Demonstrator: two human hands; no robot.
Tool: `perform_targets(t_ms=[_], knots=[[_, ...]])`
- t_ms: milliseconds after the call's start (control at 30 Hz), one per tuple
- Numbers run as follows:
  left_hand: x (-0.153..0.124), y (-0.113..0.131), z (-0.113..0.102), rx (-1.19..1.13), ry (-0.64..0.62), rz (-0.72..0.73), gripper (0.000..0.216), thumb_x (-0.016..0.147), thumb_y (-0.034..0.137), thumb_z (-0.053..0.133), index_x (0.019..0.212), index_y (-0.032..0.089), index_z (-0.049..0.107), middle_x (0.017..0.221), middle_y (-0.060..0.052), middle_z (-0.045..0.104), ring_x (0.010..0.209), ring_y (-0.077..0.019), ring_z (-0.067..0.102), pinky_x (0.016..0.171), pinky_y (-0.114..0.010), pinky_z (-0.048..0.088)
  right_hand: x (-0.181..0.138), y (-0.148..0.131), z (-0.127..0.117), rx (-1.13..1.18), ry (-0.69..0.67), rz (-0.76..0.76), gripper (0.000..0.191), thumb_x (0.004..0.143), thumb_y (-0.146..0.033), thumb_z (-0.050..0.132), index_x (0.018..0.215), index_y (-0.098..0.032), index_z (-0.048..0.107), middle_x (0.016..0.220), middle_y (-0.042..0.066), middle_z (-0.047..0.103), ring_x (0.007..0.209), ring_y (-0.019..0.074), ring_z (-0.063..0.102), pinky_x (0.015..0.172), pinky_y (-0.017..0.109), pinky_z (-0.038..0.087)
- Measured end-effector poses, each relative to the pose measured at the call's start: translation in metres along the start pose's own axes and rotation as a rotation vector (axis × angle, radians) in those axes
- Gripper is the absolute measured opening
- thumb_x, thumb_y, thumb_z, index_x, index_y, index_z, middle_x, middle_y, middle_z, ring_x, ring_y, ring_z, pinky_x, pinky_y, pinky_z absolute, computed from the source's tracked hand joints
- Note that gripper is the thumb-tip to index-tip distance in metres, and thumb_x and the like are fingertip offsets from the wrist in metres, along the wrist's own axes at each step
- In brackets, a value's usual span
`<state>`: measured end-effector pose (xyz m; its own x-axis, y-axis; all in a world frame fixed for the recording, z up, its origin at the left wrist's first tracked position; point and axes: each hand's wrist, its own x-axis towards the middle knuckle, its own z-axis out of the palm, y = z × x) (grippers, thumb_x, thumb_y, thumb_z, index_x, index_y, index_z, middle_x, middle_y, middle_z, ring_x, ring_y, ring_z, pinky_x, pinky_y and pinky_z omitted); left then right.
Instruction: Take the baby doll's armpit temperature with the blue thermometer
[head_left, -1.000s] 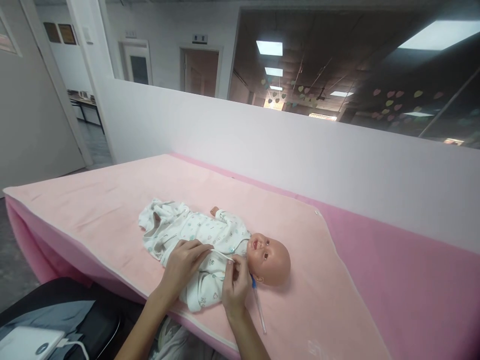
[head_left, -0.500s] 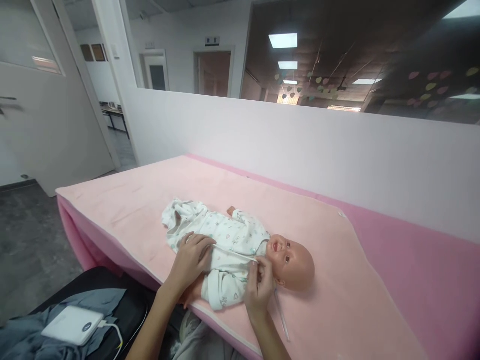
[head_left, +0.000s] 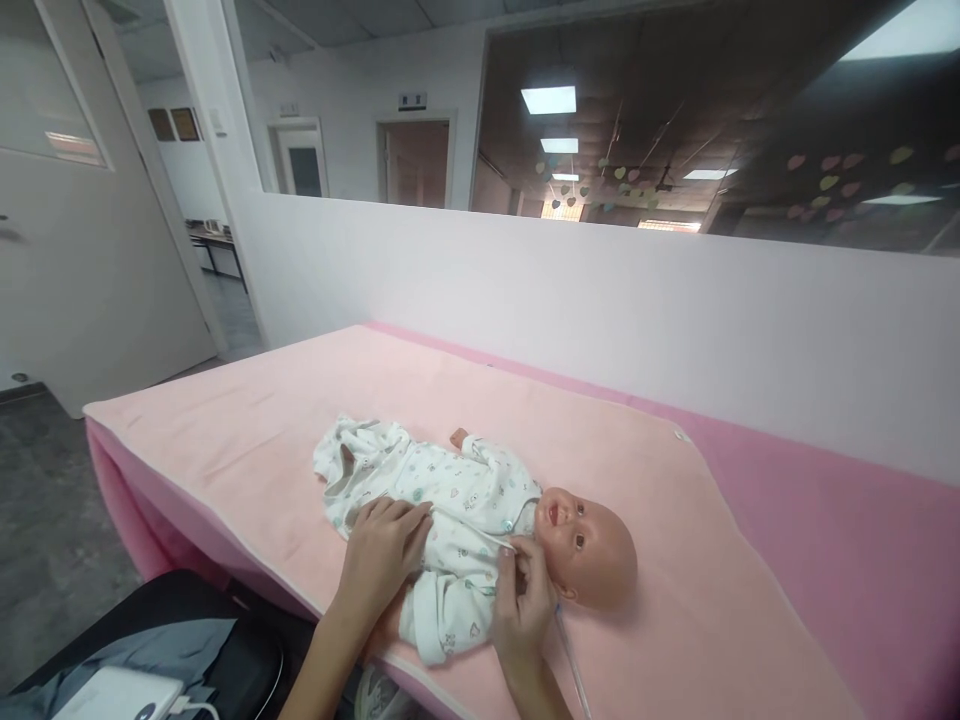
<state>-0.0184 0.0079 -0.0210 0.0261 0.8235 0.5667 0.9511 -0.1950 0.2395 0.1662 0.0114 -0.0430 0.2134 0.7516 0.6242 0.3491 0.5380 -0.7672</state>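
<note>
A baby doll (head_left: pixel 589 545) lies on its back on a pink mat (head_left: pixel 300 420), dressed in a white printed romper (head_left: pixel 442 490). My left hand (head_left: pixel 382 555) rests flat on the romper at the doll's belly, fingers stretched out. My right hand (head_left: pixel 525 595) is by the doll's neck, its fingers pinched on the romper's collar edge. A thin clear stick with a blue end (head_left: pixel 568 655) lies on the mat just right of my right wrist, partly hidden by the hand.
A white partition wall (head_left: pixel 600 300) runs behind the mat, with glass above it. A brighter pink pad (head_left: pixel 862 540) shows at the right. Lower left, a white power bank with a cable (head_left: pixel 120 695) lies on dark cloth. A door stands at the far left.
My view has swung about. My right hand has stayed pinched at the collar while the left hand has stayed on the belly; the pulled edge of the romper now lies flatter.
</note>
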Motion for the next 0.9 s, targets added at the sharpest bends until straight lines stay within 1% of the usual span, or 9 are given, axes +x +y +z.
perform_targets(t_ms=[67,167,333,500,600,700,767,800,900], knots=[[0.002,-0.001,0.001,0.02,0.019,0.024,0.023,0.088,0.028,0.046,0.099,0.025,0.065,0.083,-0.003,0.068,0.077,-0.0204,0.057,0.078,-0.037,0.04,0.0,0.0,0.0,-0.004,-0.009,0.003,0.012,0.086,-0.025,0.049,0.09,-0.017,0.057,0.074,0.003,0.062,0.063,0.013,0.057,0.055,0.022,0.045],[0.005,-0.003,0.002,0.027,0.079,0.02,0.022,0.088,0.029,0.047,0.095,0.024,0.067,0.083,-0.003,0.068,0.075,-0.019,0.057,0.079,-0.037,0.039,-0.001,0.0,-0.001,-0.006,-0.025,0.005,0.013,0.086,-0.025,0.049,0.091,-0.017,0.058,0.073,0.003,0.061,0.061,0.0127,0.057,0.054,0.022,0.045],[0.008,-0.001,-0.002,0.076,0.131,0.034,0.02,0.087,0.024,0.048,0.089,0.023,0.068,0.08,-0.001,0.068,0.074,-0.0175,0.057,0.083,-0.038,0.038,-0.004,0.0,-0.002,0.026,-0.034,0.016,0.014,0.086,-0.025,0.049,0.092,-0.016,0.058,0.072,0.003,0.061,0.059,0.0119,0.056,0.053,0.021,0.045],[0.01,0.001,-0.006,0.088,0.066,0.062,0.019,0.085,0.023,0.049,0.089,0.024,0.067,0.079,-0.001,0.068,0.075,-0.0183,0.058,0.081,-0.038,0.038,0.001,-0.003,0.0,0.034,-0.028,0.023,0.015,0.086,-0.027,0.049,0.091,-0.015,0.058,0.073,0.004,0.061,0.058,0.0112,0.055,0.055,0.021,0.046],[0.014,-0.004,-0.007,0.092,0.01,0.092,0.019,0.084,0.026,0.048,0.091,0.024,0.066,0.079,-0.002,0.067,0.075,-0.0192,0.058,0.081,-0.039,0.039,0.002,-0.008,-0.004,0.021,-0.057,0.047,0.018,0.087,-0.029,0.047,0.092,-0.015,0.058,0.08,0.006,0.063,0.067,0.0135,0.059,0.061,0.024,0.049],[0.019,-0.008,-0.008,0.083,-0.043,0.138,0.021,0.086,0.025,0.044,0.09,0.023,0.065,0.075,-0.004,0.065,0.075,-0.0195,0.057,0.081,-0.039,0.039,-0.012,-0.009,-0.021,-0.032,-0.119,0.047,0.021,0.086,-0.031,0.047,0.096,-0.016,0.06,0.098,0.011,0.063,0.085,0.0175,0.062,0.064,0.025,0.052],[0.021,-0.011,-0.008,0.063,-0.054,0.18,0.023,0.087,0.023,0.042,0.088,0.022,0.065,0.073,-0.004,0.064,0.073,-0.019,0.057,0.081,-0.039,0.039,-0.031,-0.007,-0.04,-0.098,-0.089,0.024,0.021,0.086,-0.032,0.048,0.094,-0.017,0.061,0.107,0.013,0.061,0.091,0.0189,0.061,0.062,0.024,0.053],[0.021,-0.013,-0.008,0.053,-0.052,0.202,0.024,0.087,0.022,0.041,0.087,0.022,0.065,0.072,-0.004,0.063,0.073,-0.0187,0.057,0.08,-0.038,0.04,-0.042,-0.004,-0.05,-0.129,-0.019,0.015,0.021,0.087,-0.031,0.047,0.092,-0.017,0.062,0.106,0.013,0.061,0.089,0.0188,0.062,0.062,0.024,0.053],[0.019,-0.019,-0.01,0.018,-0.038,0.256,0.026,0.088,0.02,0.039,0.088,0.021,0.065,0.074,-0.005,0.064,0.073,-0.018,0.057,0.079,-0.037,0.041,-0.072,0.002,-0.081,-0.245,0.169,-0.012,0.023,0.086,-0.034,0.047,0.085,-0.017,0.063,0.095,0.012,0.063,0.085,0.0206,0.062,0.07,0.029,0.052]])
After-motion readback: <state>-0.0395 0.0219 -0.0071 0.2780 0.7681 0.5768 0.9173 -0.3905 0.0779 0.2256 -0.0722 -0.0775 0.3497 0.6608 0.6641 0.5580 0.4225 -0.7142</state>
